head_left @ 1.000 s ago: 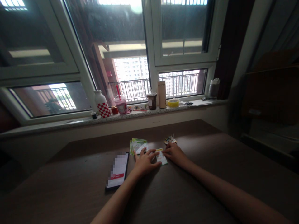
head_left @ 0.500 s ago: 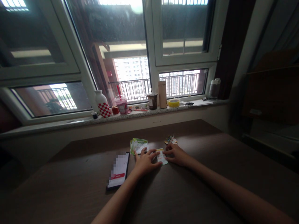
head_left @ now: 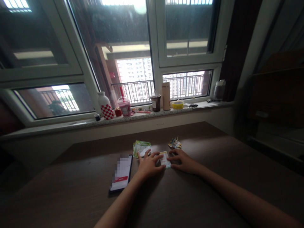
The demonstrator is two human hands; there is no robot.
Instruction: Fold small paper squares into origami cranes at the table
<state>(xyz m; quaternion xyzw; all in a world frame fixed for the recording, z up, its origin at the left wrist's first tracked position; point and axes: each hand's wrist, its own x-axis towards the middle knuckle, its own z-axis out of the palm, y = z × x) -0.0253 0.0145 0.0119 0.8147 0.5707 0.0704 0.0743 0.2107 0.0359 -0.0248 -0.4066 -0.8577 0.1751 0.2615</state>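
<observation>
A small pale card [head_left: 164, 161] with a yellow top edge lies flat on the table between my two hands. My left hand [head_left: 149, 164] is spread, palm down, with its fingertips at the card's left side; its little-finger side reaches a stack of green-and-white cards [head_left: 142, 147]. From the other side, my right hand [head_left: 182, 161] has its fingers apart and touching the card's right edge. Just beyond that hand sits a small pile of thin, pointed, colourful scraps [head_left: 175, 143], too small to make out exactly.
A phone [head_left: 121, 174] with a lit screen lies left of my left forearm on the brown table [head_left: 78, 177]. Along the windowsill stand a checked white bottle [head_left: 105, 106], two drink cups [head_left: 124, 107], a tan flask [head_left: 166, 96], yellow tape [head_left: 177, 105] and scissors [head_left: 193, 105].
My right hand has shifted slightly down and right, away from the scrap pile, showing more of it. My left hand and the card have barely moved; the view has shifted slightly.
</observation>
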